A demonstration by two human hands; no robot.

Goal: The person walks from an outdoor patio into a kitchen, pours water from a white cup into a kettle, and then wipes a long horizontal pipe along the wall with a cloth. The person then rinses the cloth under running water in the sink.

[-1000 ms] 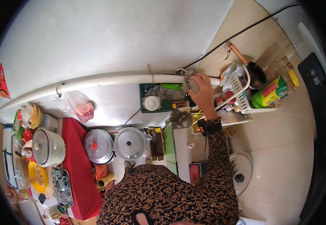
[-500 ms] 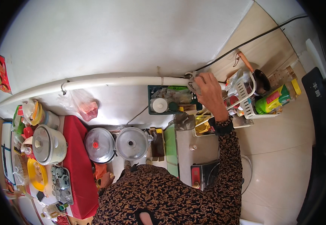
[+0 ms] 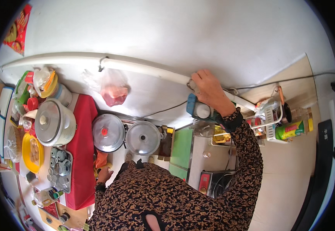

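Note:
My right hand (image 3: 209,89) reaches up to a long white pipe (image 3: 148,69) on the wall. Its fingers are closed round a crumpled grey cloth (image 3: 193,86), pressed against the pipe. Just below hangs a dark teal basket (image 3: 191,104) with a white-lidded container (image 3: 203,111), partly hidden by my wrist. Low down beside the red tablecloth (image 3: 80,154), my left hand (image 3: 105,174) hangs near an orange bag (image 3: 101,158). Its fingers look loosely apart, with nothing seen in them.
A clear bag of red meat (image 3: 114,94) hangs from the pipe by a hook. Two lidded metal pots (image 3: 108,133) stand below. At left are a rice cooker (image 3: 55,122) and a yellow egg basket (image 3: 33,153). A white rack (image 3: 270,123) and a black cable (image 3: 287,80) are at right.
My right hand has slid left along the pipe with the cloth, from the teal basket's right end toward its left. The whole view has shifted, and my left hand shows more fully.

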